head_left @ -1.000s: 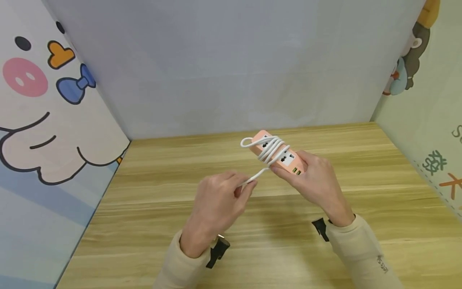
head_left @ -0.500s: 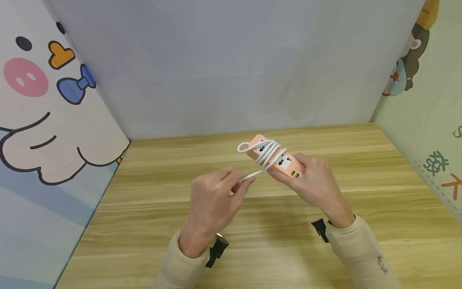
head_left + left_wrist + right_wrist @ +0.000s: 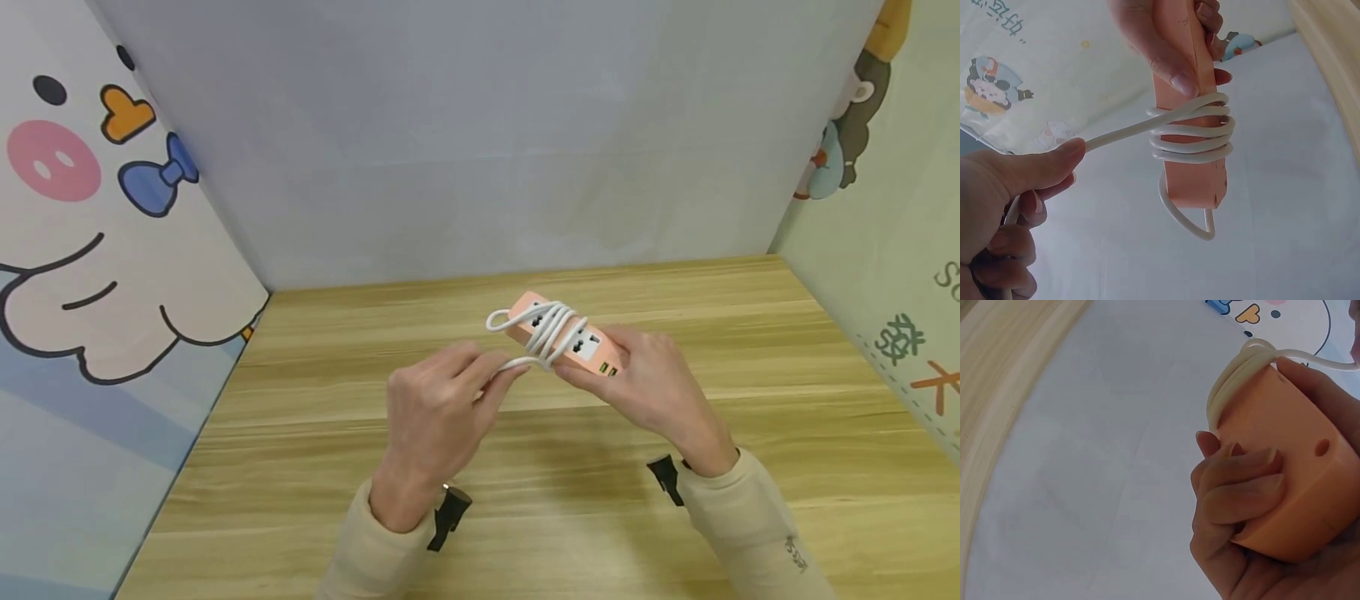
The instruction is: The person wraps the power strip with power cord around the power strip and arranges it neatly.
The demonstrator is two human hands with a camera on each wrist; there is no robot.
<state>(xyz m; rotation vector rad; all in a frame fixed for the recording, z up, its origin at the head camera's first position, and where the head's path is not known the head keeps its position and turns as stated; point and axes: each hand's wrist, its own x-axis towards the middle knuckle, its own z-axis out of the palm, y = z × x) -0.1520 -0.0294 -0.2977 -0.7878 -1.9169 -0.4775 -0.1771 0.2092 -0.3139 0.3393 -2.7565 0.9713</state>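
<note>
A pink power strip (image 3: 594,353) with white sockets and two green USB ports is held above the table by my right hand (image 3: 654,385), which grips its near end. Several turns of white cord (image 3: 552,327) wrap around its middle, and a small loop sticks out past the far end. My left hand (image 3: 442,408) pinches the cord's free run between thumb and forefinger, left of the strip. In the left wrist view this stretch of cord (image 3: 1124,132) runs straight from the fingertips to the wraps, and more cord passes down through the curled fingers. The right wrist view shows the strip's underside (image 3: 1279,425).
A wood-grain table (image 3: 315,350) lies beneath both hands. Behind it stands a plain grey-white wall cloth (image 3: 480,150). Cartoon-printed panels flank it, a white character panel (image 3: 135,275) on the left and a pale green panel (image 3: 885,250) on the right.
The power strip has lowered slightly toward me and to the left, tilting a little. My left hand has drifted left and up, still pinching the cord; the right hand keeps its grip.
</note>
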